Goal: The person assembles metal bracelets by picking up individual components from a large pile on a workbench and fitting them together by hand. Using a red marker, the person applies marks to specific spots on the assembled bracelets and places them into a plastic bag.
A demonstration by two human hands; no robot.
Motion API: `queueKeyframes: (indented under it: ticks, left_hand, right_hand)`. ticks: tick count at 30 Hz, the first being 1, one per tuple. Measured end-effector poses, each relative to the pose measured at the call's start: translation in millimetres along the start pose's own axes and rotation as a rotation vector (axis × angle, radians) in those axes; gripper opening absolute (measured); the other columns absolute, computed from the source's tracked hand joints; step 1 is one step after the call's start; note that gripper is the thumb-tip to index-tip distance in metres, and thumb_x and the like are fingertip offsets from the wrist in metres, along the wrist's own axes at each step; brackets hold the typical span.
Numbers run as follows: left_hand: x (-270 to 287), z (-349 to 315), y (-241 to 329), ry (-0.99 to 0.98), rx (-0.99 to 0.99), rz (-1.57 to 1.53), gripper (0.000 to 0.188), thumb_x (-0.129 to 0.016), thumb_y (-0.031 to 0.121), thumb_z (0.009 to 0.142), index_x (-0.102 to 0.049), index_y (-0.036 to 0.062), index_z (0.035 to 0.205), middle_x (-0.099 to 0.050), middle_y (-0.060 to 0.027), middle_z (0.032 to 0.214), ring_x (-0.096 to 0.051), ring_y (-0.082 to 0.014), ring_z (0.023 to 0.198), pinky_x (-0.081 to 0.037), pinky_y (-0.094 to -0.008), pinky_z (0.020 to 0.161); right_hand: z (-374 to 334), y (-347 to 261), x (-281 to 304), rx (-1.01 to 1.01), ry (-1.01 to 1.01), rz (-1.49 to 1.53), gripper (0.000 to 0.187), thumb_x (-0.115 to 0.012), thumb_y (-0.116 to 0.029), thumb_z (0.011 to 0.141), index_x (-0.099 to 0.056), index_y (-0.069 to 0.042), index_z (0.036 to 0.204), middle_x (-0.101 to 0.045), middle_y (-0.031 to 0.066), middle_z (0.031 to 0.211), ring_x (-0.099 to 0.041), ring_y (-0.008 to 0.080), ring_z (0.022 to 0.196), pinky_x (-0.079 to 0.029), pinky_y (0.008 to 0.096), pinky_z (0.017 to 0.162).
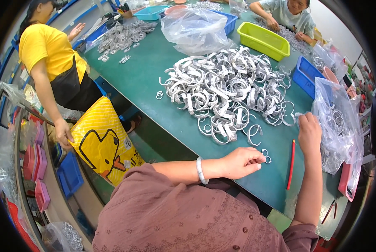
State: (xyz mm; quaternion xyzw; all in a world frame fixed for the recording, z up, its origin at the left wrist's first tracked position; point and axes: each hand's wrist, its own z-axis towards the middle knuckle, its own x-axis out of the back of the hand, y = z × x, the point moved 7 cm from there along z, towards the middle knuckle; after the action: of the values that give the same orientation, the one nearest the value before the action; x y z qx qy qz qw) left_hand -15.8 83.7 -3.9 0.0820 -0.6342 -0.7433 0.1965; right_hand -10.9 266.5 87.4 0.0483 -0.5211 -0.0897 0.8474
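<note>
My left hand rests near the table's front edge, its fingers curled together. A couple of small silver rings sit right at its fingertips; whether they are pinched or lie on the table is unclear. Further right, my right hand is reached forward with closed fingers beside the right end of a large heap of silvery open bangles, many with white wrapping. A pale curved piece shows at its fingertips, too small to name. Between my hands lies a red pencil. One loose bangle lies at the heap's near edge.
A clear plastic bag of bangles stands at right over a pink tray, with pliers nearby. Blue and lime-green baskets border the heap. One co-worker in yellow holds a yellow bag; another sits across the table.
</note>
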Motion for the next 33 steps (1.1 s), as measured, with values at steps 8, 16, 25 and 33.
queueKeyframes:
  ticks: [8,16,25,33]
  left_hand:
    - [-1,0,1,-0.011,0.002,0.007,0.026,-0.054,0.006,0.081,-0.053,-0.0018,0.106,-0.055,-0.0104,0.098,-0.057,-0.0165,0.087,-0.049,-0.0271,0.074]
    - [21,7,10,0.254,0.025,-0.168,0.049,-0.054,0.009,0.084,-0.034,0.0022,0.127,-0.052,-0.0100,0.102,-0.054,-0.0118,0.086,-0.047,-0.0258,0.073]
    - [12,18,-2,0.186,0.075,-0.452,0.026,-0.051,0.017,0.088,-0.052,0.0000,0.107,-0.057,-0.0029,0.086,-0.055,-0.0084,0.075,-0.047,-0.0234,0.066]
    - [8,26,-6,0.211,0.130,-0.425,0.022,-0.052,0.017,0.087,-0.054,0.0001,0.101,-0.057,-0.0021,0.083,-0.055,-0.0075,0.071,-0.047,-0.0221,0.062]
  right_hand:
    - [4,-12,37,-0.011,0.253,0.131,0.012,-0.051,0.003,0.073,-0.055,0.001,0.084,-0.050,0.0119,0.077,-0.049,0.0284,0.071,-0.041,0.0357,0.062]
    - [-20,-9,17,-0.355,-0.075,1.176,0.013,-0.054,-0.005,0.081,-0.057,0.003,0.090,-0.054,-0.0010,0.074,-0.046,0.0050,0.062,-0.036,0.0186,0.055]
    - [-44,-29,-13,-0.559,-0.312,1.660,0.019,-0.058,-0.012,0.078,-0.059,0.003,0.091,-0.055,0.0029,0.068,-0.051,0.0077,0.055,-0.041,0.0189,0.047]
    - [-55,-28,-26,-0.593,-0.389,1.724,0.022,-0.058,-0.013,0.078,-0.058,0.003,0.093,-0.056,0.0037,0.069,-0.051,0.0084,0.055,-0.043,0.0200,0.046]
